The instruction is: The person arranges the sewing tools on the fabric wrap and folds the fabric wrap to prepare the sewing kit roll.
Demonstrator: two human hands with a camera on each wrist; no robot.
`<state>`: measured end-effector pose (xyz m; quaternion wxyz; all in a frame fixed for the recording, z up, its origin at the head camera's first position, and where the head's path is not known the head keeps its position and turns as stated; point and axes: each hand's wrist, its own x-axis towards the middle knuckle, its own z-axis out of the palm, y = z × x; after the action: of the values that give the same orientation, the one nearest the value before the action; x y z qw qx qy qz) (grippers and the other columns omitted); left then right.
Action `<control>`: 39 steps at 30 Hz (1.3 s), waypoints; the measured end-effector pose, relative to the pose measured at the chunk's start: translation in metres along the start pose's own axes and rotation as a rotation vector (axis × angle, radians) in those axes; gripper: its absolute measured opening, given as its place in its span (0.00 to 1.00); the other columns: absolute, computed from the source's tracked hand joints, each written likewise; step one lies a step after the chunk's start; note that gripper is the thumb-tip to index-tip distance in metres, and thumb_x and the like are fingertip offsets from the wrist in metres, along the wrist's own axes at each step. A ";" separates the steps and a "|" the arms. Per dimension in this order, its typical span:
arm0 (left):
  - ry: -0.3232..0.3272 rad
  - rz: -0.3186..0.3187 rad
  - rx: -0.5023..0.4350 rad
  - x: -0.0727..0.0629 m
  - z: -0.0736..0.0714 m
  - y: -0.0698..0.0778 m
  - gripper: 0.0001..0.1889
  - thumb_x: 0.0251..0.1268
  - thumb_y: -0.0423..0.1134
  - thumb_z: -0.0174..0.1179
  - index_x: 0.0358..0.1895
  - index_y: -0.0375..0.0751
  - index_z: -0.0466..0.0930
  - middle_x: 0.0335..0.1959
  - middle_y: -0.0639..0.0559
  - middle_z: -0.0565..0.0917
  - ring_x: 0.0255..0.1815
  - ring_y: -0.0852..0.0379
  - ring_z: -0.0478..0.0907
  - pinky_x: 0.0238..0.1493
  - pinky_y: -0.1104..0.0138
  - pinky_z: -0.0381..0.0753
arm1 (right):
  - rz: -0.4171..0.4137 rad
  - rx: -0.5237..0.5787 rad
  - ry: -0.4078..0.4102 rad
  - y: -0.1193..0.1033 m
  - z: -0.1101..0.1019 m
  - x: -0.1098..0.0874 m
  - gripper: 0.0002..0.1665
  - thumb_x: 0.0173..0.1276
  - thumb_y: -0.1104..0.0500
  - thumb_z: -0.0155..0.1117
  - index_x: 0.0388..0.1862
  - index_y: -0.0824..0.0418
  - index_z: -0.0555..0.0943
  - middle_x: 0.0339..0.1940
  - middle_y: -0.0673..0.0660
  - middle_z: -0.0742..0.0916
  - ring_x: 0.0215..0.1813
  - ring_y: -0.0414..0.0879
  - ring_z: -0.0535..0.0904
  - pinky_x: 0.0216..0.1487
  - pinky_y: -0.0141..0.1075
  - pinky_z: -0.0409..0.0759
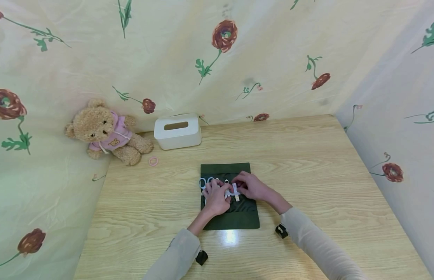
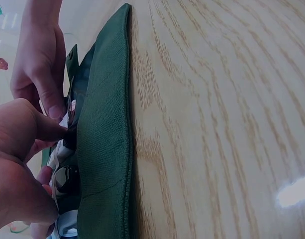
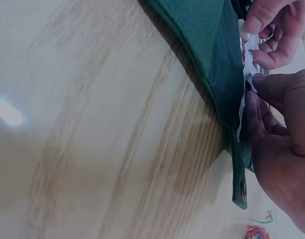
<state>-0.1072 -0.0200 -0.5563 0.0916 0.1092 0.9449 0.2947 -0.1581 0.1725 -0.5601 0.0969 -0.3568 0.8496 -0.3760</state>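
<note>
A dark green fabric organizer (image 1: 230,221) lies unfolded on the table, with a white elastic band (image 3: 248,64) across its middle. Scissors with pale blue handles (image 1: 203,179) are at its left side, partly behind my left hand. My left hand (image 1: 217,199) reaches over the small items at the band, its thumb and fingers pinching the band. From the right, my right hand (image 1: 252,187) pinches the same band between thumb and fingertips, beside a small upright whitish strip (image 1: 236,197). A dark glossy item (image 2: 65,178) shows below my left fingers in the left wrist view.
A white tissue box (image 1: 178,140) stands at the back against the floral cloth. To its left sits a teddy bear (image 1: 113,136) in a pink hoodie, with a pink ring (image 1: 153,165) in front. The wooden table (image 1: 307,163) extends around the organizer.
</note>
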 end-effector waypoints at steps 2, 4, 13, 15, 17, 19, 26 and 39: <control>-0.003 -0.002 0.002 0.000 0.000 0.000 0.09 0.61 0.32 0.65 0.40 0.52 0.79 0.50 0.45 0.65 0.56 0.37 0.56 0.53 0.42 0.54 | -0.008 0.004 -0.012 -0.001 -0.001 0.000 0.16 0.64 0.71 0.67 0.52 0.70 0.81 0.42 0.60 0.79 0.40 0.49 0.78 0.42 0.39 0.80; -0.003 0.000 0.003 0.000 -0.001 0.000 0.09 0.61 0.32 0.65 0.40 0.52 0.78 0.50 0.45 0.65 0.56 0.37 0.56 0.53 0.41 0.54 | -0.013 0.007 -0.024 -0.002 -0.002 -0.001 0.18 0.63 0.70 0.69 0.53 0.71 0.81 0.43 0.60 0.79 0.41 0.50 0.79 0.43 0.41 0.80; 0.012 0.016 0.000 -0.002 0.000 0.001 0.09 0.61 0.32 0.65 0.39 0.52 0.78 0.49 0.45 0.65 0.55 0.37 0.56 0.51 0.42 0.54 | 0.014 0.011 -0.031 -0.001 0.001 -0.003 0.18 0.62 0.71 0.70 0.50 0.68 0.78 0.44 0.59 0.78 0.43 0.49 0.79 0.46 0.41 0.80; 0.019 0.022 -0.004 -0.002 -0.001 0.001 0.10 0.61 0.31 0.65 0.39 0.52 0.78 0.48 0.45 0.65 0.54 0.37 0.56 0.51 0.42 0.54 | 0.008 0.006 -0.025 -0.001 0.002 -0.004 0.15 0.61 0.71 0.71 0.46 0.67 0.79 0.44 0.58 0.78 0.42 0.48 0.79 0.45 0.41 0.80; 0.022 0.025 -0.006 -0.002 -0.001 0.001 0.10 0.61 0.31 0.65 0.39 0.52 0.78 0.48 0.45 0.65 0.54 0.37 0.56 0.50 0.42 0.54 | 0.006 0.003 -0.024 0.000 0.002 -0.004 0.13 0.61 0.71 0.71 0.44 0.66 0.80 0.43 0.57 0.78 0.41 0.48 0.79 0.44 0.41 0.80; 0.018 0.019 -0.005 -0.002 0.000 0.001 0.10 0.61 0.32 0.65 0.39 0.52 0.78 0.49 0.45 0.65 0.55 0.37 0.56 0.51 0.42 0.54 | 0.008 -0.002 -0.027 0.000 0.001 -0.004 0.11 0.61 0.71 0.71 0.42 0.65 0.81 0.43 0.57 0.78 0.41 0.48 0.79 0.44 0.41 0.80; 0.022 0.016 0.001 -0.001 0.002 0.001 0.10 0.61 0.32 0.65 0.38 0.53 0.78 0.49 0.45 0.65 0.55 0.37 0.56 0.51 0.43 0.55 | -0.006 -0.037 -0.029 -0.003 0.001 -0.004 0.09 0.61 0.72 0.70 0.40 0.66 0.83 0.44 0.58 0.78 0.41 0.50 0.80 0.44 0.41 0.81; 0.034 0.027 -0.016 -0.002 0.002 -0.001 0.10 0.61 0.31 0.65 0.40 0.52 0.79 0.49 0.44 0.66 0.56 0.37 0.56 0.52 0.42 0.54 | -0.026 -0.087 -0.011 -0.006 0.002 -0.006 0.08 0.62 0.73 0.69 0.36 0.63 0.84 0.44 0.58 0.78 0.43 0.51 0.78 0.44 0.42 0.79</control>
<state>-0.1051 -0.0198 -0.5581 0.0723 0.1163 0.9423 0.3054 -0.1498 0.1730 -0.5581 0.0812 -0.3739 0.8599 -0.3379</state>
